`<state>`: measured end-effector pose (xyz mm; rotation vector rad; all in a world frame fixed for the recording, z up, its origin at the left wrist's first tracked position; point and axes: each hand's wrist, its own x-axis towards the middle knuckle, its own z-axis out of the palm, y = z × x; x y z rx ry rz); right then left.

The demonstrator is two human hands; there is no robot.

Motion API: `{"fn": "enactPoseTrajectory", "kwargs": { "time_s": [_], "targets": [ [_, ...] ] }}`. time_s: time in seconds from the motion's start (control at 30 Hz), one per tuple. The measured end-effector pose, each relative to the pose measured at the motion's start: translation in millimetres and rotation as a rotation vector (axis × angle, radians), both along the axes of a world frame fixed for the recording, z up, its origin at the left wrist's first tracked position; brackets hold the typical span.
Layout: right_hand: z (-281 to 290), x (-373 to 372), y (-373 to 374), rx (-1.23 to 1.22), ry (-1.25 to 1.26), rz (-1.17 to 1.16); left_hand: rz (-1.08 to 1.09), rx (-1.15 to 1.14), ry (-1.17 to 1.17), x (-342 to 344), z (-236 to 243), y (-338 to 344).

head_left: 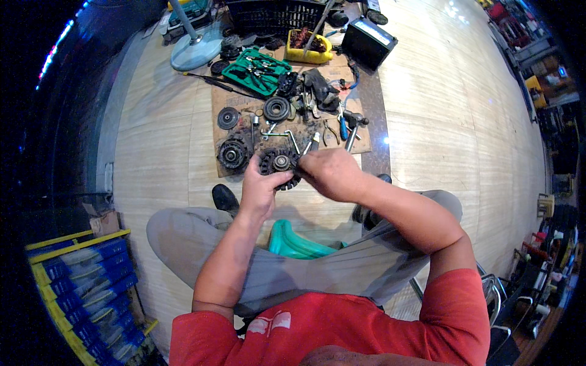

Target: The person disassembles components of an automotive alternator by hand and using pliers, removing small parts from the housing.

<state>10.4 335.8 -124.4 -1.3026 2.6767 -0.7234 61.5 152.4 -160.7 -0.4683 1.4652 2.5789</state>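
Observation:
My left hand [260, 189] grips a dark round part [281, 162] with a toothed rim and a shiny bearing at its centre. It is held just above the near edge of a stained cardboard sheet [359, 144]. My right hand [332, 172] is closed at the part's right edge; whatever sits in its fingers is hidden. Left of the part lies a black round housing [232, 154]. Beyond are a small pulley [229, 118], a larger ring-shaped pulley [276, 108] and a bent metal wrench [282, 133]. Pliers [331, 132] and a blue-handled screwdriver [343, 127] lie beyond my right hand.
A hammer [356, 119] rests at the cardboard's right side. Farther back stand a green tool case [257, 72], a cut yellow jug [308, 56], a black battery [369, 43] and a black crate [274, 17]. A round stand base [196, 55] is back left. Green plastic [299, 244] lies between my legs.

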Motion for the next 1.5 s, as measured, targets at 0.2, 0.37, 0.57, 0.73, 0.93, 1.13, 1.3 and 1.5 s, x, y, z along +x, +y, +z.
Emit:
{"fn": "enactPoseTrajectory", "kwargs": {
  "time_s": [0.2,0.37,0.57,0.73,0.93,1.13,1.3,1.5],
  "targets": [
    [6.5,-5.9,1.7,-0.059,-0.015,0.005,-0.030,0.014,-0.016,2.5,-2.2,-4.2],
    [14.7,-22.0,12.2,-0.091,-0.040,0.036,-0.223,-0.024,0.041,1.9,6.4,-8.3],
    [14.4,-16.8,9.3,-0.061,-0.010,0.033,-0.284,-0.160,0.080,3.5,-6.0,-11.4],
    [3.7,-0.4,1.2,0.002,0.051,0.006,0.008,-0.032,-0.016,0.1,-2.8,2.1],
    [3.8,0.0,-0.9,0.000,0.050,-0.032,0.005,-0.029,-0.030,2.4,-1.9,0.6],
    [17.8,-20.4,12.6,-0.036,-0.053,0.040,-0.344,-0.125,0.074,1.3,1.2,-12.7],
    [18.1,-15.2,10.9,0.008,0.011,0.008,-0.287,-0.192,0.033,3.5,-0.7,-8.6],
    [4.5,8.5,-3.6,0.016,0.098,-0.017,0.042,-0.027,0.009,-1.0,-6.7,0.4]
  ]
}}
